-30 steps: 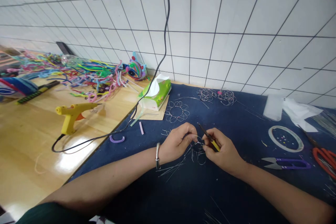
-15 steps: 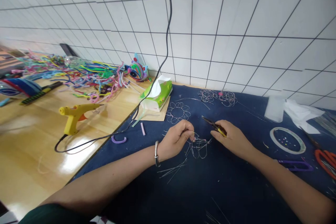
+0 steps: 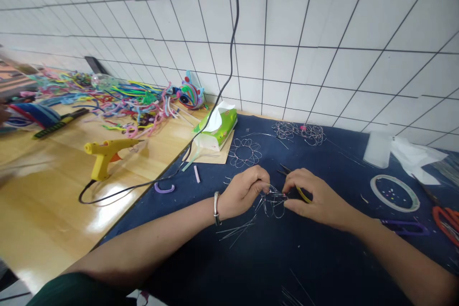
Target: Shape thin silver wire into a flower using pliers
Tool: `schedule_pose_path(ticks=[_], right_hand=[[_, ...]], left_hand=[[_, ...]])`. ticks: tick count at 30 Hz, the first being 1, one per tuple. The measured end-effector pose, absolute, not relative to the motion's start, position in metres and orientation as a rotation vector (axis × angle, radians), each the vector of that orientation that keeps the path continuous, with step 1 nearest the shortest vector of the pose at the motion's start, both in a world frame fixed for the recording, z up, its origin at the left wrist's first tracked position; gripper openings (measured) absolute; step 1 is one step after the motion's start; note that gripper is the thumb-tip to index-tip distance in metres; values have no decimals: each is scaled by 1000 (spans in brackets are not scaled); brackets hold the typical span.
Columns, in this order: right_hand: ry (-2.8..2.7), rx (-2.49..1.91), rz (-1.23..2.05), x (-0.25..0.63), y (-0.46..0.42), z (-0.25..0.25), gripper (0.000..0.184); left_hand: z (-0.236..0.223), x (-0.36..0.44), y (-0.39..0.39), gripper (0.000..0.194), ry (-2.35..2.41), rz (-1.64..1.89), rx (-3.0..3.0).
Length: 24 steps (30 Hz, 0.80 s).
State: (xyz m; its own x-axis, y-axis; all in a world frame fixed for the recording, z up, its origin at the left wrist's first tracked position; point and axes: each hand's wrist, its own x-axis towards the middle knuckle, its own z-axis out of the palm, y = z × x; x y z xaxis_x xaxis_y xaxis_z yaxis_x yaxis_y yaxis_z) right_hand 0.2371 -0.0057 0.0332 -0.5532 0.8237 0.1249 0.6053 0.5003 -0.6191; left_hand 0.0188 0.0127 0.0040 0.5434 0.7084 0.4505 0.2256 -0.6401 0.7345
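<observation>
My left hand (image 3: 247, 186) is closed in a pinch on a looped wire piece (image 3: 275, 208), made of thin silvery wire with small pinkish beads. At the right end of that piece, my right hand (image 3: 313, 196) has its thumb and index finger apart, close about the beaded wire. Tucked in the fingers of this same hand are pliers (image 3: 304, 195) with a yellow handle, their dark jaws pointing up and left. Behind my left hand lies a flower-shaped wire ring (image 3: 245, 153). Loose cut wires (image 3: 236, 232) rest on the dark cloth below it.
A yellow glue gun (image 3: 103, 155) with a black cord stands on the wooden table at left. Colourful pipe cleaners (image 3: 143, 100) pile behind it. Green tissue pack (image 3: 218, 129), wire coils (image 3: 311, 135), a round bead lid (image 3: 394, 193) and orange-handled scissors (image 3: 444, 220) lie around.
My right hand has moved left and in to the wire piece, its thumb now beside the beaded end. The pliers have turned back within that hand. My left hand keeps its pinch.
</observation>
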Motion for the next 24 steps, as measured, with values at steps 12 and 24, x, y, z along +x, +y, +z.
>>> schedule_pose_path(ticks=[12,24], right_hand=[[-2277,-1100,329,226,-19,12,10],[-2394,-967,-306,242,-22,-4,11]], left_hand=[[10,34,4,15,818,998,2162],[17,43,-4,14,966,1039,2103]])
